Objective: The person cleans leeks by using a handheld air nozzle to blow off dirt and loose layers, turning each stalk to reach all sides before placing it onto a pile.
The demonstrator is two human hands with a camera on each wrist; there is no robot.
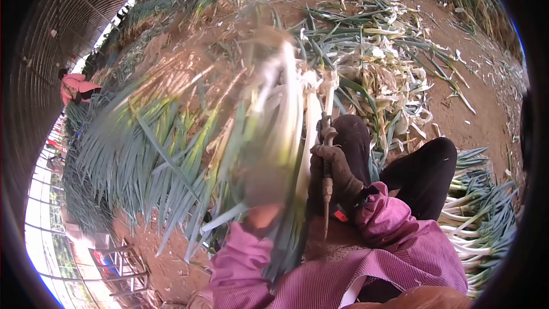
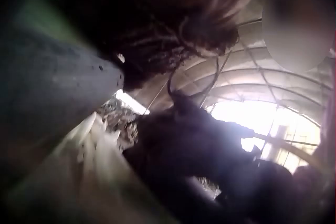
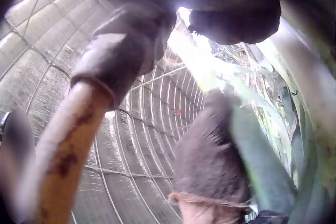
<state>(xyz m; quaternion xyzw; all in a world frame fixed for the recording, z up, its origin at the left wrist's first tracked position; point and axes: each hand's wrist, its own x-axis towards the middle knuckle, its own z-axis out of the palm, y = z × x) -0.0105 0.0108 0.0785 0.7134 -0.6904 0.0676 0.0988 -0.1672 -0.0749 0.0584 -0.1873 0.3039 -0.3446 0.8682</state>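
I sit on the earth floor of a greenhouse and I hold a bundle of green onions [image 1: 286, 120] upright in front of me, between my knees. My left hand [image 1: 260, 186] is in a glove and is blurred in the head view; it looks wrapped around the lower part of the bundle, but I cannot tell the fingers exactly. My right hand [image 1: 334, 174], also gloved, is closed around a thin tool with a wooden handle [image 1: 326, 186], just beside the white stalks. I judge that I am at the step of cleaning or trimming this bundle. The next move calls for bringing the tool to the stalks with care, because my left hand is very near to it.

Around me there is a big heap of long green leaves [image 1: 143, 154] on the left, many peeled skins [image 1: 394, 74] on the floor ahead, and cleaned onions [image 1: 480, 217] on the right. Another person in pink [image 1: 77, 87] works far at the left edge
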